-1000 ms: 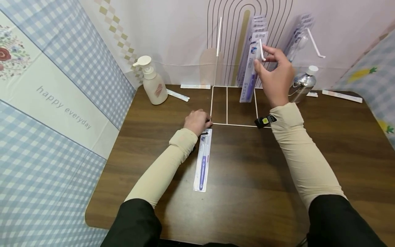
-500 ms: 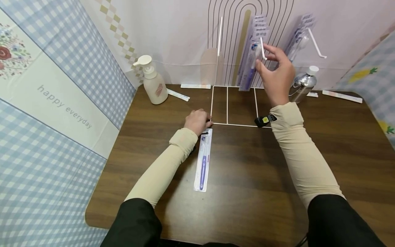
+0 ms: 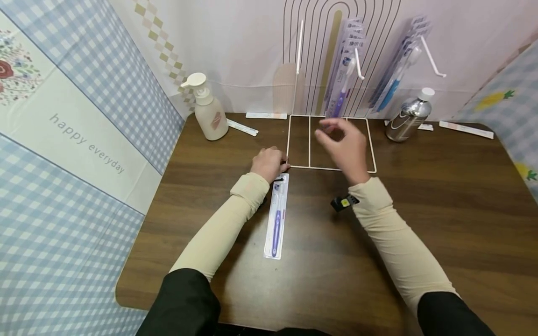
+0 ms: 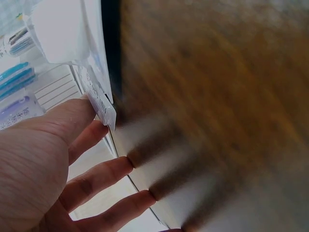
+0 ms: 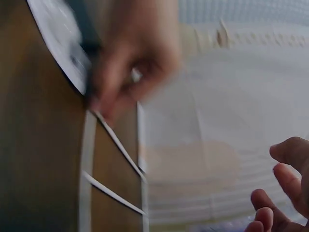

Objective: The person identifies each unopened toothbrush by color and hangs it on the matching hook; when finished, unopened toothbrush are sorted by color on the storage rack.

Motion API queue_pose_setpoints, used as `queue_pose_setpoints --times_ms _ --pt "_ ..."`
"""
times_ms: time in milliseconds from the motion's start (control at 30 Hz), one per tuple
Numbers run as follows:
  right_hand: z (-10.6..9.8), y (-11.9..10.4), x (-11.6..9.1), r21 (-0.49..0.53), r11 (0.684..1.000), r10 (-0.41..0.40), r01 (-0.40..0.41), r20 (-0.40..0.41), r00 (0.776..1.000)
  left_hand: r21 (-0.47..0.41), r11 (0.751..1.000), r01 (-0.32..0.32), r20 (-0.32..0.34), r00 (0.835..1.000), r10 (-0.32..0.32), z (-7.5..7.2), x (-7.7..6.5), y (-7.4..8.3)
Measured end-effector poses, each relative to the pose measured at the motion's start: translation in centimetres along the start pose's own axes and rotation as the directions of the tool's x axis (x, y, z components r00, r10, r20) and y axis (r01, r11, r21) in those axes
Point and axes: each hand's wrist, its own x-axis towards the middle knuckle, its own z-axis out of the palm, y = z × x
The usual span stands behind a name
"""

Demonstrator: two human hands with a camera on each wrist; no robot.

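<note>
My left hand [image 3: 266, 164] rests on the table at the near left corner of a white wire display rack [image 3: 309, 144]. In the left wrist view its fingers [image 4: 99, 180] are spread, tips on the tabletop, with the thumb beside the top edge of a toothbrush pack. That pack [image 3: 276, 224], holding a purple toothbrush, lies flat just below the hand. Over the rack's base, my right hand [image 3: 348, 148] hovers with thumb and fingers loosely curved and nothing between them. Behind it, several purple toothbrush packs [image 3: 342, 84] hang on the middle hook [image 3: 358, 65].
Blue toothbrush packs [image 3: 392, 88] hang from the right hook [image 3: 430, 56]. A pump bottle [image 3: 211, 119] stands at the back left. To the right is a silver bottle [image 3: 408, 120] with a white cap. Narrow paper strips [image 3: 466, 130] lie along the table's back edge.
The right hand has let go of the front purple pack on the middle hook and moved down and left toward me. That pack slid back along its hook. The left hand has stayed put.
</note>
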Motion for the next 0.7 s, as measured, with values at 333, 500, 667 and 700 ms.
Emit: queue_pose_setpoints --times_ms 333,500,667,700 --pt "4.4 0.5 -6.5 -0.067 0.995 0.095 -0.079 0.303 0.948 0.014 1.000 0.011 0.005 1.000 -0.011 -0.2 -0.1 0.2" --pt "5.5 0.8 -8.3 -0.122 0.982 0.184 -0.145 0.441 0.879 0.014 1.000 0.024 0.006 1.000 -0.024 -0.2 -0.2 0.2" --pt "6.1 1.1 -9.1 -0.148 0.981 0.183 -0.125 0.488 0.854 0.013 0.999 0.031 0.012 0.999 -0.031 -0.2 -0.2 0.3" --pt "6.1 1.1 -9.2 -0.151 0.982 0.175 -0.115 0.490 0.854 0.013 0.999 0.031 0.013 0.999 -0.031 -0.2 -0.2 0.3"
